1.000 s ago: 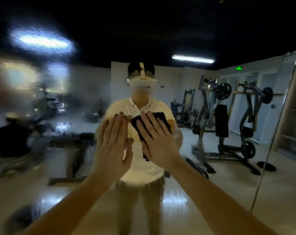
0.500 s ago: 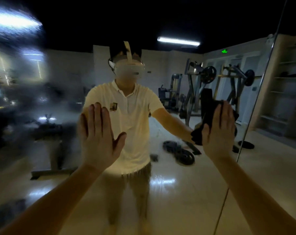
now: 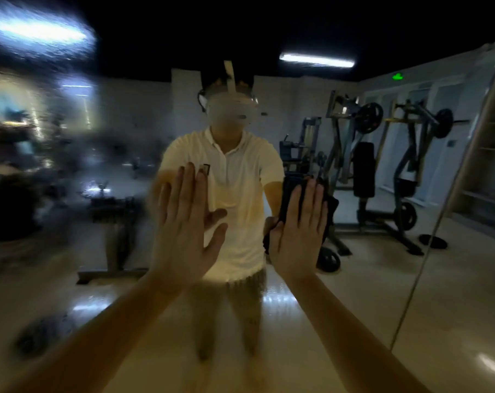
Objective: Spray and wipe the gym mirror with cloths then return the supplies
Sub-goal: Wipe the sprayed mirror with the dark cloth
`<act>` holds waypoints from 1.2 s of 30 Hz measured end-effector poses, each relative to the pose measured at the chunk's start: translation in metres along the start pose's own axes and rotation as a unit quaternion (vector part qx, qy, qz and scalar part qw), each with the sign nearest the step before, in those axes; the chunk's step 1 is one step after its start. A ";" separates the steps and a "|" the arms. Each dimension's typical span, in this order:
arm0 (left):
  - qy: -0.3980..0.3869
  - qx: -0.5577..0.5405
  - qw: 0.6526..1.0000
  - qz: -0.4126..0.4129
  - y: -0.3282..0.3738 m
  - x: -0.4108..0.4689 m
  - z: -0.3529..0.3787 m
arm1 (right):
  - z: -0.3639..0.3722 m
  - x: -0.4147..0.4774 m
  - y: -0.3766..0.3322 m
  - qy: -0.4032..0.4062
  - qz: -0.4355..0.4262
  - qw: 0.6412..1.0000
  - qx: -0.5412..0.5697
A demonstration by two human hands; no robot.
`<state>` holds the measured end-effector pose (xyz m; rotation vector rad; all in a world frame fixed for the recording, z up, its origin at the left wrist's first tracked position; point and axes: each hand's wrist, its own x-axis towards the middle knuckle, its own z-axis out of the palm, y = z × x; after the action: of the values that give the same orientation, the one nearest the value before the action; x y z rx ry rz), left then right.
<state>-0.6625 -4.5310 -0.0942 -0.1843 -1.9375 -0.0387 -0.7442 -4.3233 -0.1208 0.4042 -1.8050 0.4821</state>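
The gym mirror [image 3: 354, 293] fills the view in front of me. Its left part [image 3: 42, 171] is blurred and streaked, while the right part gives a sharp reflection. My right hand [image 3: 299, 231] lies flat with straight fingers and presses a dark cloth [image 3: 332, 207] against the glass; most of the cloth is hidden under the palm. My left hand [image 3: 184, 222] is raised flat against the mirror with straight fingers and holds nothing that I can see. No spray bottle is in view.
The mirror reflects a person in a pale shirt [image 3: 237, 199], weight machines [image 3: 382, 171] at the right and a bench [image 3: 113, 211] at the left. A vertical mirror seam [image 3: 450, 194] runs down the right, with wooden shelves [image 3: 487, 171] beyond it.
My right hand with the cloth swept out to the right across the glass and has now come back toward the middle. My left hand stayed flat on the mirror.
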 end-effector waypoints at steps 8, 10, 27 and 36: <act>-0.033 0.000 0.998 -0.057 -0.026 -0.063 -0.021 | 0.024 -0.014 -0.087 -0.063 -0.132 0.987 0.069; -0.047 0.006 0.996 -0.082 -0.025 -0.074 -0.017 | 0.022 -0.020 -0.100 -0.106 -0.194 0.969 0.109; -0.044 0.045 0.992 -0.113 0.025 -0.105 0.049 | -0.050 -0.082 0.133 -0.147 0.014 0.985 -0.084; -0.044 0.061 0.994 -0.080 0.016 -0.109 0.050 | -0.039 -0.117 0.117 -0.135 0.099 0.985 -0.034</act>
<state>-0.6676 -4.5218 -0.2141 0.0512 -2.0326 -0.0175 -0.7394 -4.1997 -0.2373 0.2520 -2.1303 0.5194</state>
